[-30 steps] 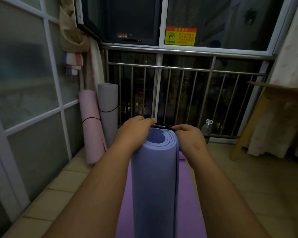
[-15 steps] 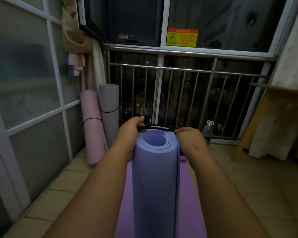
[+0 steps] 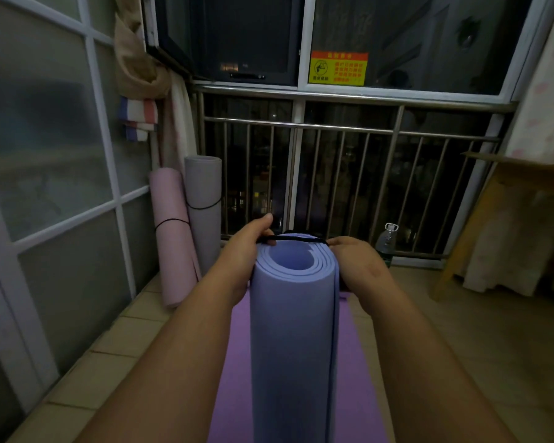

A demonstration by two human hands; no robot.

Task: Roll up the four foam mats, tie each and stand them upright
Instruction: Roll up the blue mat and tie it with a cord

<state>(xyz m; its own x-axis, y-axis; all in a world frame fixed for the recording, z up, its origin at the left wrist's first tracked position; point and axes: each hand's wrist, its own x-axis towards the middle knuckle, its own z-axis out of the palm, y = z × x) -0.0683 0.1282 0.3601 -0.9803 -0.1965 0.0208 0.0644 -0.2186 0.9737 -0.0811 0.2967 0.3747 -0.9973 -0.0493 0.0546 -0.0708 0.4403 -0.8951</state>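
- Pink rolled foam mat [image 3: 173, 238] and grey rolled foam mat [image 3: 203, 199], each banded, stand upright beyond and left of the blue rolled foam mat [image 3: 293, 330].
- Left hand [image 3: 242, 251]: grip pinching black elastic band [image 3: 290, 239] at the blue roll's top rim.
- Right hand [image 3: 362, 263]: grip pinching the band's other end.
- Flat purple foam mat [image 3: 234, 362] lies beneath the blue roll.

Blue rolled mat [image 3: 293, 330] stands in middle, fills gap between both arms. Left hand [image 3: 240, 251] and right hand [image 3: 362, 263] at its top, one each side, both hold black band [image 3: 290, 239] across top. Left: glass wall [image 3: 52, 139] close, only thin strip of floor beside it. Far left corner blocked by pink roll [image 3: 171, 238] and grey roll [image 3: 205, 212], touching. Ahead: metal railing [image 3: 333, 174] shuts way. Bottle [image 3: 386, 241] near right hand. Right: open floor [image 3: 461, 362], then wooden table [image 3: 464, 238].
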